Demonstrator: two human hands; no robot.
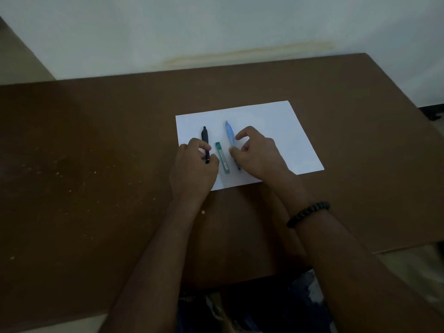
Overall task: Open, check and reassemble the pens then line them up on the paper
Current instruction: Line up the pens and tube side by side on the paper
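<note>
The left hand (192,162) has its fingers curled around the lower part of the black pen (205,140), which lies on the sheet pointing away from the person; the grip looks meant to nudge it straight, not to lift it. Just right of it a short green piece (222,157), perhaps a lead case or a pen part, lies untouched and roughly parallel. Next comes the blue pen (230,134), with the right hand (257,152) pinching its lower end between thumb and curled fingers, the forefinger raised free above the barrel. I would judge both hands to be squaring the 2 pens into a row, so the task seems near its end. All 3 things sit on the left half of the white paper (283,140). The brown surface (96,164) under it is speckled with pale crumbs. A beaded bracelet (308,213) rings the right wrist. Behind, a pale wall (216,25) carries a yellowish stain. The room is dim.
</note>
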